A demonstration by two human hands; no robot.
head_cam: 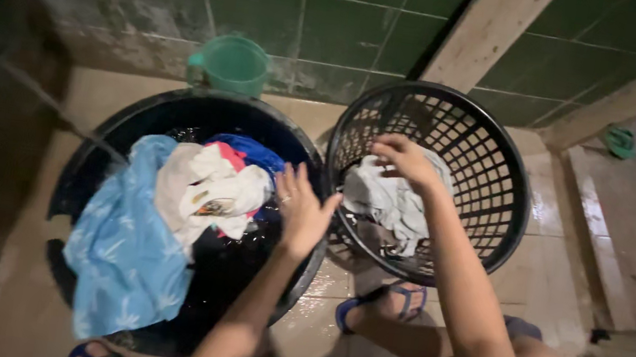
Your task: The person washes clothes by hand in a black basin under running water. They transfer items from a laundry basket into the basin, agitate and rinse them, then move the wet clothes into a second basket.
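- big black tub (105, 146) on the wet floor, soaked clothes piled in, a blue patterned cloth (125, 247) draped over its near rim
- black laundry basket (489, 185) just beside it, tipped toward the tub
- right hand (406, 159) pinching the crumpled white garment (396, 205) inside the basket
- left hand (302, 209) spread open, resting on the tub rim, gripping nothing

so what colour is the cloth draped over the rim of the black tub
Light blue with a white leaf print, clearest in the head view, hanging over the black tub.

Green tiled wall (291, 11); wet beige floor (543, 274); dim light.
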